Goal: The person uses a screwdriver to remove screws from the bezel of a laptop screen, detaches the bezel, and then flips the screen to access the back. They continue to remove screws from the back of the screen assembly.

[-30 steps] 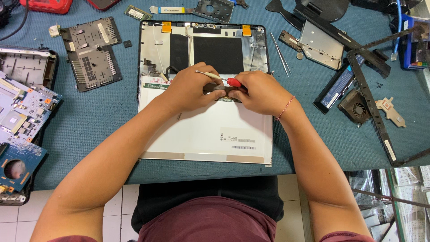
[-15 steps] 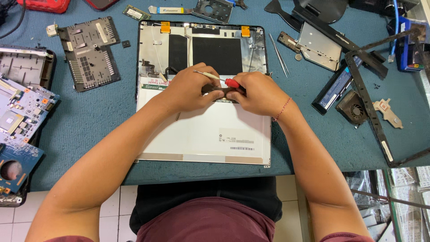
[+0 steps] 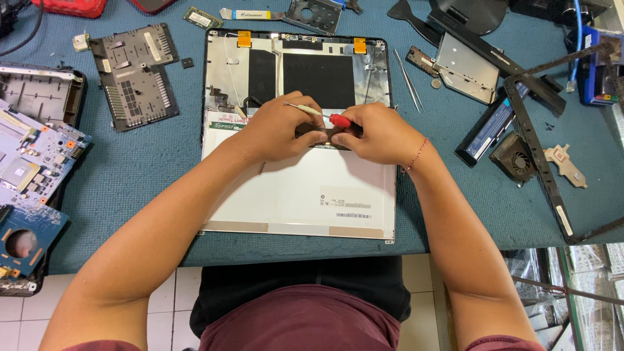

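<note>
A laptop screen panel (image 3: 305,195) lies face down on the open black lid shell (image 3: 299,65), in the middle of the blue-green mat. Both my hands meet over the panel's upper edge. My right hand (image 3: 380,133) grips a small screwdriver (image 3: 325,117) with a red handle; its thin shaft points left across my left hand. My left hand (image 3: 283,127) presses on a dark strip (image 3: 331,136) at the panel's top edge, fingers curled around it. The tip of the tool is hidden behind my left fingers.
Circuit boards (image 3: 29,162) and a grey case part (image 3: 39,91) lie at the left. A black bottom cover (image 3: 133,75) sits at upper left. At the right are tweezers (image 3: 408,78), a drive (image 3: 465,65), a battery (image 3: 491,127), a fan (image 3: 517,156) and a black bezel frame (image 3: 539,149).
Hands stay in place over the panel's top edge, with only small shifts of the fingers and screwdriver. The view has drifted slightly.
</note>
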